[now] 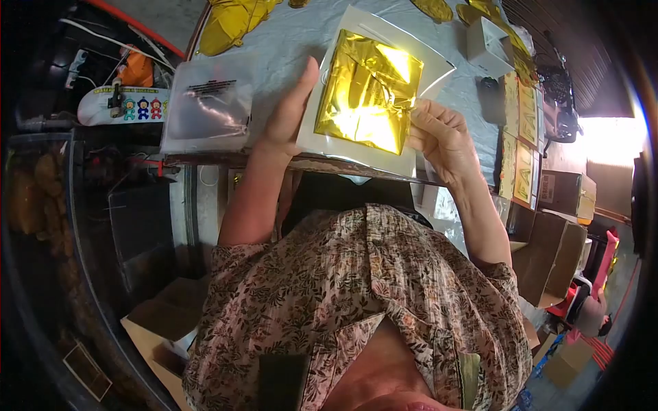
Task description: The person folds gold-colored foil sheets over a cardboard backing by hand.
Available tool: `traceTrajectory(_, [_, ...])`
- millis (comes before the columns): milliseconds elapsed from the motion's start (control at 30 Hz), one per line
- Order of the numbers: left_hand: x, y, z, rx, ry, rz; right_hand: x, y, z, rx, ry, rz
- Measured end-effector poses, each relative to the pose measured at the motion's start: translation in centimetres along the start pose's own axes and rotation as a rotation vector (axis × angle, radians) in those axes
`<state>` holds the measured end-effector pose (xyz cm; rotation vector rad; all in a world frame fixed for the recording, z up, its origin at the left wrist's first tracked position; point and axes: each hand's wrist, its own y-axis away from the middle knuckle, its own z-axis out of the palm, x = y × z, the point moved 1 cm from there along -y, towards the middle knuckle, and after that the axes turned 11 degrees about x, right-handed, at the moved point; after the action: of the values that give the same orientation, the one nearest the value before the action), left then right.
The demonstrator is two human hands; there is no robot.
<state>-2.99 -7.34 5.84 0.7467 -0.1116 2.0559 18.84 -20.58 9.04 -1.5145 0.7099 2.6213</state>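
A folded square of shiny gold foil (pixel 363 96) lies on a white sheet or flat bag (pixel 363 155) at the table's near edge. My right hand (pixel 442 137) pinches the foil's right edge between thumb and fingers. At the left edge of the white sheet is my left hand (pixel 291 109), its thumb stretched out and pointing away from me. The other fingers of that hand are hidden behind the sheet, so their hold cannot be seen. A clear plastic bag (pixel 209 103) with small dark print lies left of my left hand.
More crumpled gold foil (pixel 236 24) lies at the back left. A white open box (pixel 489 46) and yellow lettered boxes (pixel 524 130) stand on the right. A skateboard deck (pixel 130 106) is at left. Cardboard boxes (pixel 552 253) stand below right, with another person (pixel 589 308) beyond.
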Motion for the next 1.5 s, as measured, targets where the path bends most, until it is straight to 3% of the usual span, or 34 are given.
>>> traceTrajectory(167, [-1.0,-0.3,-0.9,0.043,-0.025,-0.035,0.3,0.3,0.1,0.114,0.042,-0.04])
traceTrajectory(267, [-1.8,-0.1,-0.7,-0.049,0.119,-0.104,0.4,0.4,-0.6,0.076,0.01,-0.022])
traceTrajectory(400, [-2.6,-0.2,0.0,0.021,-0.02,-0.037,0.6,0.6,-0.3,0.167,0.076,-0.041])
traceTrajectory(567, [-2.7,0.6,1.2,0.055,-0.076,-0.021,0.9,0.4,-1.8,0.06,0.079,-0.012])
traceTrajectory(633, [-2.4,0.4,0.9,0.106,-0.341,0.007,0.9,0.6,-1.5,0.101,0.108,0.001])
traceTrajectory(800, [-3.3,0.1,-0.2,0.185,-0.174,-0.052,-0.7,1.9,-0.5,0.098,0.174,-0.008])
traceTrajectory(900, [-3.9,0.1,-0.2,0.056,-0.077,-0.061,-1.6,2.6,-0.1,0.144,0.321,-0.059])
traceTrajectory(967, [-4.5,0.0,0.0,0.158,-0.073,0.001,-2.1,2.4,-0.6,0.146,0.679,-0.279])
traceTrajectory(1000, [-4.8,-0.1,-0.1,0.154,-0.074,-0.008,-2.6,2.3,-1.2,0.14,0.767,-0.246])
traceTrajectory(1033, [-5.4,-0.3,-0.2,0.15,-0.024,0.002,-2.6,2.2,-1.6,0.149,0.763,-0.244])
traceTrajectory(1133, [-6.2,-0.5,0.1,0.181,0.057,0.019,-3.0,2.6,-1.7,0.403,0.856,-0.534])
traceTrajectory(1200, [-6.3,-0.6,0.4,0.217,0.082,0.037,-2.4,2.1,-2.4,0.511,0.782,-0.84])
traceTrajectory(1233, [-6.2,-0.6,0.4,0.219,0.101,0.061,-2.3,2.3,-2.4,0.596,0.753,-0.894])
traceTrajectory(1300, [-6.2,-0.8,0.3,0.222,0.118,0.092,-0.5,2.3,-1.7,0.661,0.471,-0.822])
traceTrajectory(1333, [-6.4,-1.0,0.3,0.211,0.15,0.123,0.5,2.4,-2.1,0.646,0.464,-0.593])
traceTrajectory(1400, [-7.1,-1.5,0.5,0.191,0.178,0.147,3.4,1.5,-4.0,0.355,0.341,-0.242])
traceTrajectory(1500, [-8.1,-1.7,1.3,0.14,0.241,0.147,5.5,0.6,-0.9,0.324,-0.017,-0.261])
